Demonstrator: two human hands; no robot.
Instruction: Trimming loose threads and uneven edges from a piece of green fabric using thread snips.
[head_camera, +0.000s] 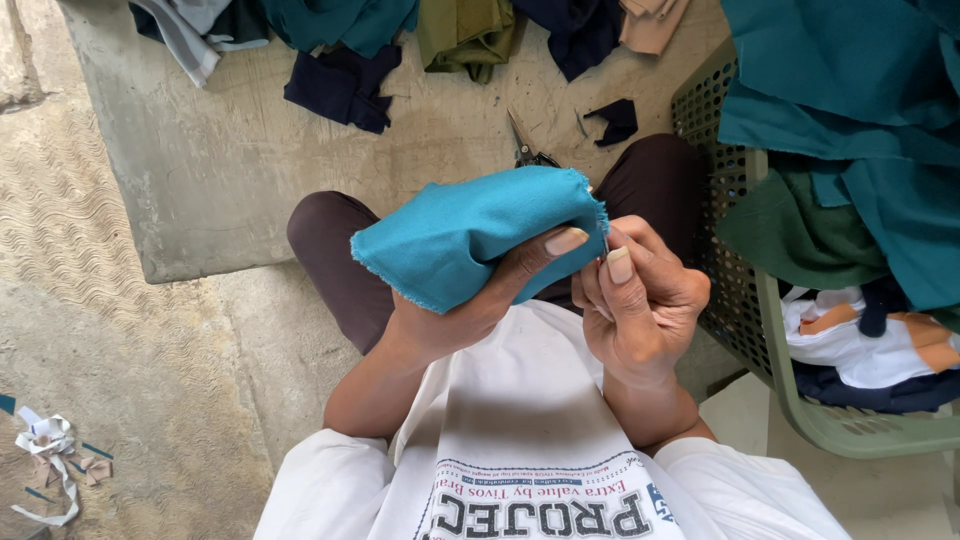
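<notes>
My left hand (470, 305) grips a folded piece of teal cloth (470, 230) with frayed edges, thumb pressed on its right edge. Against that same edge my right hand (640, 300) has thumb and fingers pinched together on something thin, too small to make out. Both hands are held above my lap; I am seated with knees in dark trousers. A pair of scissors (527, 150) lies on the concrete slab just beyond the cloth, partly hidden by it.
A green perforated plastic basket (800, 400) at my right holds teal, green, white and orange fabric. Assorted cloth pieces (345, 85) lie along the far side of the concrete slab (200, 180). White fabric scraps (45, 450) lie on the ground at lower left.
</notes>
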